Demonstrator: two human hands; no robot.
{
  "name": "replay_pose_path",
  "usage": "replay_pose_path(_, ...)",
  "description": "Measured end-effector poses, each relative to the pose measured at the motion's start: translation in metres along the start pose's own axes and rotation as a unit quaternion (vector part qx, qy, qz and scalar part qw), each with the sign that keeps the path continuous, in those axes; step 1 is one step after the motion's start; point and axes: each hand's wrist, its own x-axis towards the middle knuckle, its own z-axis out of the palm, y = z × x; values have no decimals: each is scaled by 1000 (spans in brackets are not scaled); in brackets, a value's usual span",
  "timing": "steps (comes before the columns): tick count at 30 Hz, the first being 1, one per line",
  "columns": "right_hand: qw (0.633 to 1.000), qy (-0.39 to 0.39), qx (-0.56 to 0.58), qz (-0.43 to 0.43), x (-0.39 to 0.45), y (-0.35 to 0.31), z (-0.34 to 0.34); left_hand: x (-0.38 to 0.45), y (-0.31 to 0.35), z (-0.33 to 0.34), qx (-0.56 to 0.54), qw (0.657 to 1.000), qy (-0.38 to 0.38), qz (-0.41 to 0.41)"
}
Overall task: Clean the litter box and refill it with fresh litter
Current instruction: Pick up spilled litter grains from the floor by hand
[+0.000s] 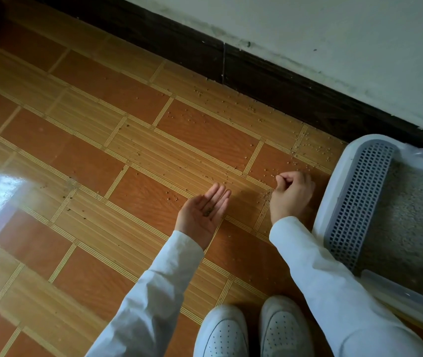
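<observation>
The left hand (pixel 203 213) is held palm-up with straight fingers, cupped as a tray for a few gathered litter grains (pixel 208 212), while the right hand (pixel 292 194) is curled just above the floor (pixel 133 140), its fingertips pinched together, apparently on a grain too small to be made out. The litter box (pixel 334 191), with its grey perforated step (pixel 360 202) and litter inside, is set at the right beside the wall, just beside the right hand. Scattered grains (pixel 231 109) are spread over the floor towards the far skirting, so hand-picking is judged to be the step in hand.

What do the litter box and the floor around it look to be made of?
Litter box: likely moulded plastic, pale smooth rim, with a grey perforated grille. Floor: glossy hard surface with printed brown panels and striped bands, strong window glare; tile or vinyl, cannot tell.
</observation>
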Motion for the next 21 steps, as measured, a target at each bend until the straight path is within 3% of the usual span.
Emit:
replay_pose_path(5, 997, -33, 56, -44, -20, -13, -9, 2, -3, -1, 6, 1000, -4, 8)
replay_pose_path(9, 959, -112, 125, -229, -71, -39, -13, 7, -4, 2, 29, 999, 12, 15)
replay_pose_path(12, 931, -149, 142, -302, -83, -44, -10, 7, -5, 4, 29, 999, 21, 16)
replay_pose_path(14, 942, -130, 136, -279, -70, -41, -9, 7, -3, 4, 8, 1000, 15, 21)
replay_pose_path(18, 985, -71, 107, -115, -28, -27, -9, 3, 5, 1, -15, 1000, -6, 22)
replay_pose_path(21, 997, -36, 53, -37, -10, -15, 0, 4, 8, 0, -15, 1000, -6, 23)
